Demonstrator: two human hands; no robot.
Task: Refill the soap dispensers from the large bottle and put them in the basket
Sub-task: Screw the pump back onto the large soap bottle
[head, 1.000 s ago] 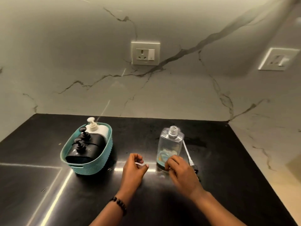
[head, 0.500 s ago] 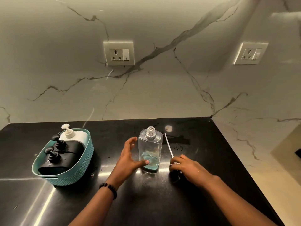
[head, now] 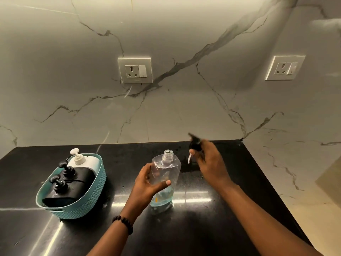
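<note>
The right hand [head: 208, 161] has lifted the black pump [head: 194, 144] off the counter [head: 212, 228], where it lay half a second ago. It now pinches the pump in the air at about one o'clock from the clear bottle [head: 165, 180], with the white tube [head: 189, 158] hanging below. The pump is blurred, so the exact grip is hard to read. The left hand [head: 147, 185], which had only been reaching in, now wraps around the bottle's left side and steadies it upright on the counter. The bottle's neck is open, with a little blue soap at the bottom. The basket [head: 77, 209] sits at nine o'clock from it, already holding three dispensers [head: 77, 174]. The pump probably goes back on next, so pouring looks finished.
</note>
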